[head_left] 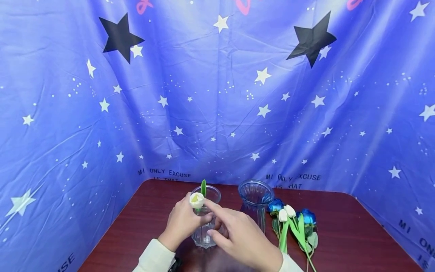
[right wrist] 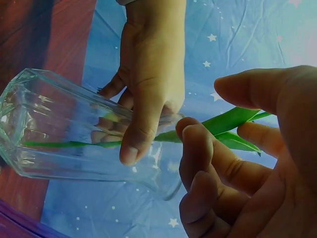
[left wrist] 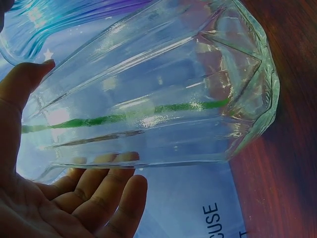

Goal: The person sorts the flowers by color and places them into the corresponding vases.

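A clear glass vase (head_left: 204,238) stands on the table with one white tulip (head_left: 196,200) in it. My left hand (head_left: 180,223) grips the vase near its neck, thumb on one side and fingers on the other, as the left wrist view shows. Inside the glass, the tulip's green stem (left wrist: 99,120) reaches down to the base. Beside the bloom is my right hand (head_left: 249,235), its index finger extended to the petals and its other fingers loosely bent. In the right wrist view, green leaves (right wrist: 230,121) pass behind its fingers; the bloom is hidden there.
A blue glass vase (head_left: 253,209) stands right of the clear one. Next to it lie white tulips (head_left: 283,215) and blue roses (head_left: 307,217) with stems toward the front. A blue star-printed cloth (head_left: 217,94) hangs around the dark red table (head_left: 350,234).
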Available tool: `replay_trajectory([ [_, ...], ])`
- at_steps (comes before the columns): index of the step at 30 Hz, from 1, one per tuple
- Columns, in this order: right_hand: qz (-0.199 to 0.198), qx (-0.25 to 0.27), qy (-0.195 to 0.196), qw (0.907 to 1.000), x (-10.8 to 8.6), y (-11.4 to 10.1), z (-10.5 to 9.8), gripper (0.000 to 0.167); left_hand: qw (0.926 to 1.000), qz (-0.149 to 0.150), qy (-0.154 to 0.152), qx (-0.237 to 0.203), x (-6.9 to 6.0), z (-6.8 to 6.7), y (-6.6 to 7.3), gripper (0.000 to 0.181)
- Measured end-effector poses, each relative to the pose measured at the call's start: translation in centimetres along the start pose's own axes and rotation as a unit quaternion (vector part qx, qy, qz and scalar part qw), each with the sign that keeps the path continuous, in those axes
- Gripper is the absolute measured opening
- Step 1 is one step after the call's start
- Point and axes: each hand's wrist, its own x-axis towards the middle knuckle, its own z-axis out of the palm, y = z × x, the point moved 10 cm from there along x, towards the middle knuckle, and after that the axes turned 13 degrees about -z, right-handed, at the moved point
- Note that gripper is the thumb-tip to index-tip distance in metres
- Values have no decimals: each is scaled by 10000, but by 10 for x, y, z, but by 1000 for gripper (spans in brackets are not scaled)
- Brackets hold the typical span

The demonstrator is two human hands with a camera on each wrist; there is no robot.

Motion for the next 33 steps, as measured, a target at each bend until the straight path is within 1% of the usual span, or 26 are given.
replay_trajectory([
  [3,18,-64,-81,9999,4,0,4,81,9999,89,55,12,-2,-1,1,46],
  [5,49,-130,-137,9998,6,2,8,81,9996,219,76,140,-3,0,3,38],
  [8,87,-195,-187,9996,6,3,11,80,9986,382,124,352,-4,1,7,35],
  [10,92,-247,-202,9994,7,3,12,80,9980,450,142,413,-4,2,8,33],
  [11,101,-239,-200,9995,6,4,12,80,9983,424,146,373,-4,2,8,33],
  [14,144,-209,-193,9995,5,5,11,81,9993,272,190,195,-4,0,4,35],
  [17,169,-220,-160,9995,3,6,8,79,9994,231,240,-4,-4,-2,2,42],
  [19,156,-246,-128,9995,1,6,6,77,9990,331,294,-14,-4,-2,3,45],
  [25,52,-322,9,9995,-5,6,-2,73,9956,783,497,161,-7,-4,11,47],
  [27,21,-324,11,9995,-6,6,-5,73,9950,826,529,186,-8,-4,12,48],
  [30,74,-274,-60,9996,-8,6,-8,70,9958,735,508,178,-7,-5,11,48],
  [33,150,-279,-87,9995,-11,7,-13,65,9971,618,416,177,-6,-3,9,48],
])
